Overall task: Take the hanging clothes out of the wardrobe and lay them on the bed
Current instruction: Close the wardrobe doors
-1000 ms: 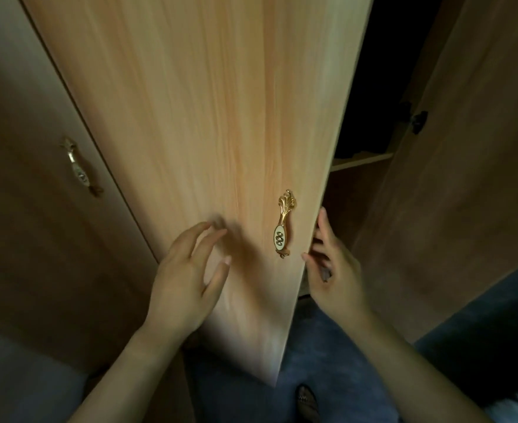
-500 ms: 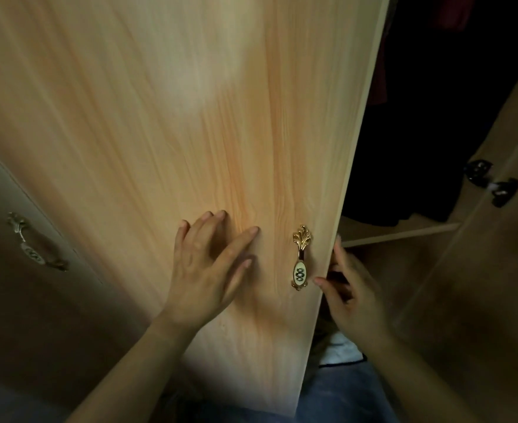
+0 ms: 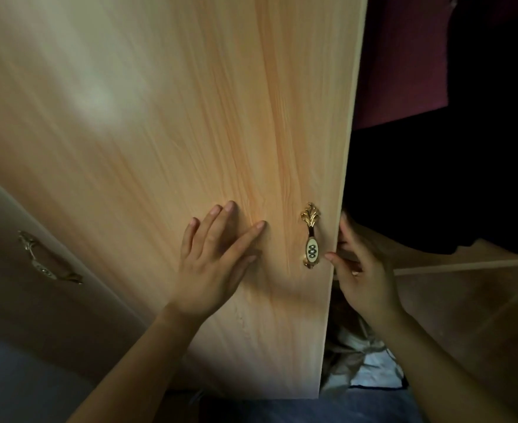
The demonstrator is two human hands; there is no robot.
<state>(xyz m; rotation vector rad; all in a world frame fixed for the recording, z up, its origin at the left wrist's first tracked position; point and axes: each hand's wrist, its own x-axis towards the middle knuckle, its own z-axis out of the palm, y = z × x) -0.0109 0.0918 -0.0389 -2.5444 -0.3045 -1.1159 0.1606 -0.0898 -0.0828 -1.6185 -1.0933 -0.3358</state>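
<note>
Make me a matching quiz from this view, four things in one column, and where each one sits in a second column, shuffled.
Column one:
1. left hand
2. right hand
3. handle
4. maroon garment

Column two:
A. hanging behind the door, upper right
B. flat on the door's face, fingers straight
C. curled round the door's free edge
D. fixed to the door between the two hands

Pairs: 1-B, 2-C, 3-D, 4-A

dim light (patchy), blue-grey floor (image 3: 297,412)
</note>
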